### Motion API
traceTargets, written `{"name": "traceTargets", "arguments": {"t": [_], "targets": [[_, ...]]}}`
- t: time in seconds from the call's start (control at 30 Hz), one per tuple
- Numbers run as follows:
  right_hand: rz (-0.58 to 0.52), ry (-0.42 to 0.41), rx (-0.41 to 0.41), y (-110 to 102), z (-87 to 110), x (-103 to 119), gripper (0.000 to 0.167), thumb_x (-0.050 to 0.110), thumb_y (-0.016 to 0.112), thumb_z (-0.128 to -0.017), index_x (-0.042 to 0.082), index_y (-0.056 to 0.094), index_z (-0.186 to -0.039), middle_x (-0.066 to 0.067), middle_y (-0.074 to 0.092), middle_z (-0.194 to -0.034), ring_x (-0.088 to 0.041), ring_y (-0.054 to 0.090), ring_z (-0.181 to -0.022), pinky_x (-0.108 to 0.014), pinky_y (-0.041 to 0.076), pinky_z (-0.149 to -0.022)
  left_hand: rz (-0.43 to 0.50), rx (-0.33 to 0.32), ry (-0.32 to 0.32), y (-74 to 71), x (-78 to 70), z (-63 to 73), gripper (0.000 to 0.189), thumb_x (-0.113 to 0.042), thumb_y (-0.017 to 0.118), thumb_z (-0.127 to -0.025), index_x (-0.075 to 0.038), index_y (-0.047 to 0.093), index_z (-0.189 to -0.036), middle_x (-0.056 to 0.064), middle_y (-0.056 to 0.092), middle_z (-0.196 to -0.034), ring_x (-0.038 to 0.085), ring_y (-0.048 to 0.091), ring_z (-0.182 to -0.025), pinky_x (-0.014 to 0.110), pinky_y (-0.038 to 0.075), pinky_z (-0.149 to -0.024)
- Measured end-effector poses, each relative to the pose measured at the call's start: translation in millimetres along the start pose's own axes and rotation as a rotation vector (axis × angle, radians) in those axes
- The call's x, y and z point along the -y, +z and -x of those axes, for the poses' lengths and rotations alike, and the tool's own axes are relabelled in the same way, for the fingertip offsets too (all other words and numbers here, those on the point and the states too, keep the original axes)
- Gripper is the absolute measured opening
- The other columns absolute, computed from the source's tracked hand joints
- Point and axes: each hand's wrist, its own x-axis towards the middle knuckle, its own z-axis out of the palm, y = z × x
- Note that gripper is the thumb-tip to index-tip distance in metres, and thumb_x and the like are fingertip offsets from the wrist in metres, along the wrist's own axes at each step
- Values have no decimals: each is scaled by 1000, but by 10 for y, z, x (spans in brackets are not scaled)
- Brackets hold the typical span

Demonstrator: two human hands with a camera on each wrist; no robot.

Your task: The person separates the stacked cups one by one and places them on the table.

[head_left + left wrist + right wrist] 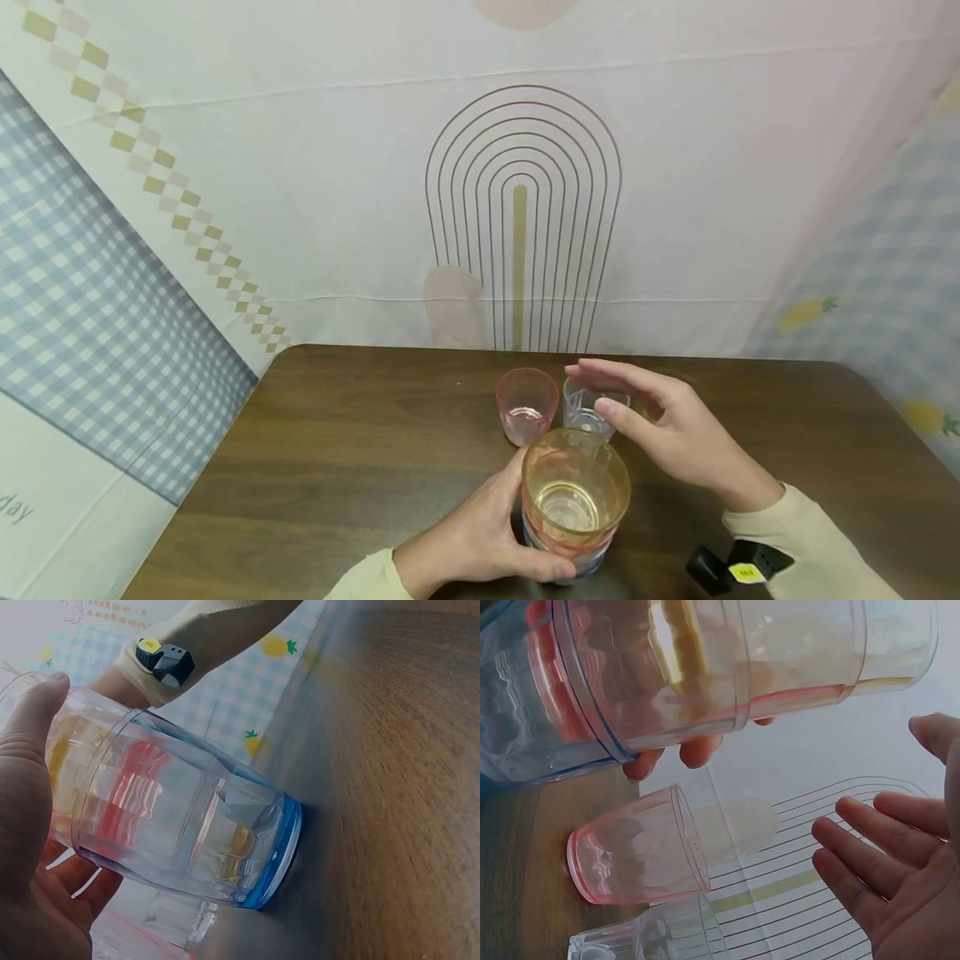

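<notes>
My left hand (480, 529) grips a stack of nested tumblers (543, 467) from the side, thumb at the front and fingers behind. An amber tumbler is on top, with pinkish and clear layers below. The lowest tumbler is blue, and its base (285, 851) is close over the table in the left wrist view. Behind the stack stand a pink tumbler (517, 429) and, on its right, a clear tumbler (581, 417). My right hand (671, 425) hovers with extended fingers, overlapping the clear tumbler in the head view and holding nothing.
The brown wooden table (360, 467) has a back edge against a white printed cloth (337, 208). Blue checked cloth (112, 275) hangs at the left, and more hangs at the right. A black wrist device (738, 568) is strapped on the right sleeve.
</notes>
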Motion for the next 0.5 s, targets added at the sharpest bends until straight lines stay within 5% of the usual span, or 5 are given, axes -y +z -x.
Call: {"name": "traceTargets", "arguments": {"t": [0.5], "targets": [[-42, -60, 36, -7, 100, 69, 52, -11, 62, -101, 9, 62, -149, -2, 71, -145, -4, 63, -137, -16, 51, -111, -28, 0, -3, -50, -10, 90, 108, -20, 97, -80, -24, 29, -165, -1, 54, -159, 14, 55, -144, 38, 44, -126]]}}
